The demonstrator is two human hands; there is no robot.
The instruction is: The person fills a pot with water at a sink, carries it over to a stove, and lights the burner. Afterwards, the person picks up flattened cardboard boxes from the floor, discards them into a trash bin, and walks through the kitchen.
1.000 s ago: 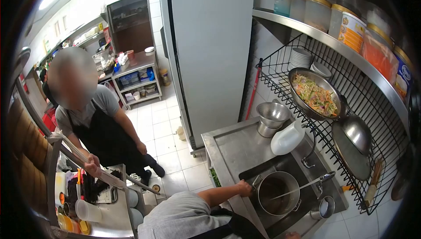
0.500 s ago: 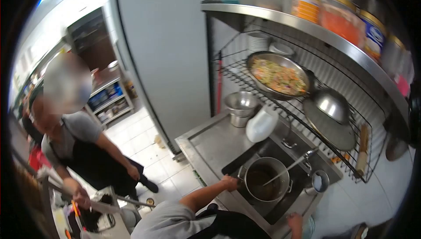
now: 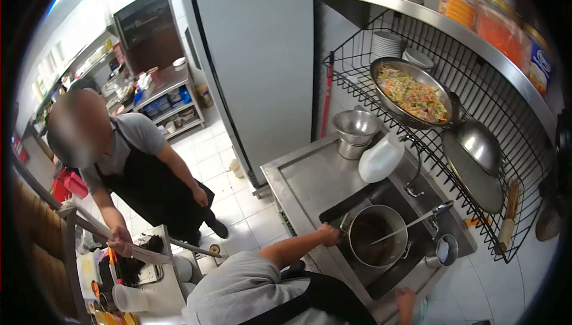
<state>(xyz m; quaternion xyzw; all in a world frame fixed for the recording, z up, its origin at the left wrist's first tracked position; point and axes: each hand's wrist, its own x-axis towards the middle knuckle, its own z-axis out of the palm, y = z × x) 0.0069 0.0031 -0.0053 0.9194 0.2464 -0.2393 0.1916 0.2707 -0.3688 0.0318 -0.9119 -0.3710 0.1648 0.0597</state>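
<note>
My left hand [image 3: 328, 235] is closed around the side handle of a large metal pot [image 3: 356, 252], which sits in the sink [image 3: 381, 289]. Brownish liquid or residue covers the pot's bottom, and a thin stream of water runs into it from the tap [image 3: 442, 207]. Low at the sink's front edge is my right hand [image 3: 405, 296], fingers loosely curled and apart, with nothing visible in them. To the right of the pot stands a metal cup [image 3: 441, 250] with something whitish inside.
A white plastic jug [image 3: 381, 159] and stacked metal bowls [image 3: 356, 128] stand behind the sink. Above, a wire rack [image 3: 476, 226] holds a pan of shredded vegetables [image 3: 414, 95] and lids. Jars line the upper shelf [image 3: 411, 10]. On the left, a co-worker [image 3: 149, 170] stands beside a worktable [image 3: 164, 304].
My view has turned left, so the sink and rack sit further right. My left hand stays on the pot handle while water keeps running. The co-worker's head has turned.
</note>
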